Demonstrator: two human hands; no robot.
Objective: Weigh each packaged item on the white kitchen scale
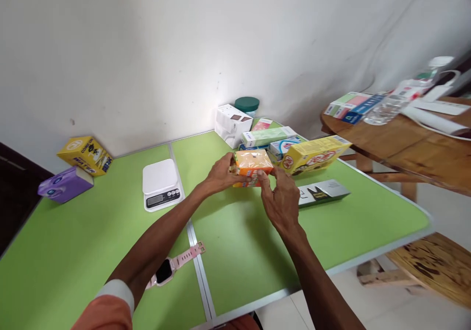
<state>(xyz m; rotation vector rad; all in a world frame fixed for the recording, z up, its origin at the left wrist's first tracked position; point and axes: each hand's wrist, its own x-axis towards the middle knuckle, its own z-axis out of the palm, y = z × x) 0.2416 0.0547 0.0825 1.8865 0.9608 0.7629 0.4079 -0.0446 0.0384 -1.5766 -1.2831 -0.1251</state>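
One pack (253, 160) is being held in a two-sided grip: the left hand (222, 172) is grasping its left side, and the right hand (283, 195) is grasping its right side, the thumb pressing on the front face. From where I am standing, the pack is appearing to be raised off the table (228, 256).

Status, as judged: handling of the pack is being carried out but is not yet complete, since neither hand is letting go.

Left of the left hand, the scale (161, 185) is resting well apart from the pack. Farther left, a yellow box (88, 155) and a purple box (68, 185) are sitting close together. Beyond both hands, a white box (233, 126) and a green box (268, 136) are sitting near a yellow carton (316, 155), while a silver box (326, 192) is lying just beside the right hand. Whether either group is counting as finished or as waiting, I am not able to tell.
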